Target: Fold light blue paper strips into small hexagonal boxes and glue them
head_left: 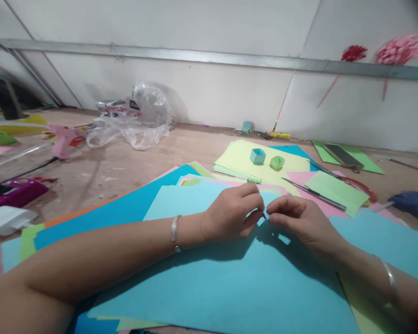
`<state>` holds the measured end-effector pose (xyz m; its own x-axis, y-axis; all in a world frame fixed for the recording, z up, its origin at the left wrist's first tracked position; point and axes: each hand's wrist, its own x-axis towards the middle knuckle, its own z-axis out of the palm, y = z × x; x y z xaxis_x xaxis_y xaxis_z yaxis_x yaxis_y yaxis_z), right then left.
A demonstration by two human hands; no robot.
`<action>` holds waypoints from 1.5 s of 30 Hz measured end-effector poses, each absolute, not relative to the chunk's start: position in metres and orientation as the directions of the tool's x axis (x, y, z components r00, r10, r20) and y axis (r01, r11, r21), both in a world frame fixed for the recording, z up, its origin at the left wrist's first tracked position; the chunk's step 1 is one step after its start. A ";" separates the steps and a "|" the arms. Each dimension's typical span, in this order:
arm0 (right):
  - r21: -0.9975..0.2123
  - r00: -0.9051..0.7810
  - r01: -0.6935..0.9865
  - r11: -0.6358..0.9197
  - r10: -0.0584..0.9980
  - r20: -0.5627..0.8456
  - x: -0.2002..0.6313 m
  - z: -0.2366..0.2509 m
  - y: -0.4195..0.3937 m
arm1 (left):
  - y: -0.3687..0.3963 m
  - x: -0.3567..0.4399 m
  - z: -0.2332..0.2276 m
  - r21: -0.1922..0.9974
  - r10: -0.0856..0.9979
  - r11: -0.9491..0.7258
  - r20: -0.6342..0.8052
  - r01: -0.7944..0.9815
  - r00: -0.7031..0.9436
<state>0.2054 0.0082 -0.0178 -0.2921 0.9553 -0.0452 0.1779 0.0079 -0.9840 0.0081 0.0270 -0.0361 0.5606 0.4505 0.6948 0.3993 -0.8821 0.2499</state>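
Table [132,162]: plastic bag [139,116], contents unclear

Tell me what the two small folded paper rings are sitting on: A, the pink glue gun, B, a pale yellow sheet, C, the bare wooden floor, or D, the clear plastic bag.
B: the blue paper ring and the green paper ring both rest on the pale yellow sheet, beyond the hands.

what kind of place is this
Probably a home or workshop craft table for paper work: stacked coloured paper sheets, a pink glue gun, scissors, and finished paper flowers on the wall. Both hands pinch a small paper piece.
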 end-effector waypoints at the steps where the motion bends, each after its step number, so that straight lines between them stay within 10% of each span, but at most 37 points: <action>1: -0.982 -0.287 0.188 0.025 0.958 -0.031 0.205 -0.018 0.008 | 0.026 0.008 -0.036 0.279 0.462 -0.880 0.688 0.384 0.559; 27: -0.942 -0.215 0.277 0.189 0.968 0.131 0.202 -0.020 0.000 | 0.020 0.016 -0.036 0.658 0.705 -0.701 0.580 0.274 0.409; 45: -0.924 -0.198 0.347 0.162 0.975 0.097 0.201 -0.018 0.001 | 0.017 0.018 -0.034 0.711 0.752 -0.641 0.503 0.290 0.426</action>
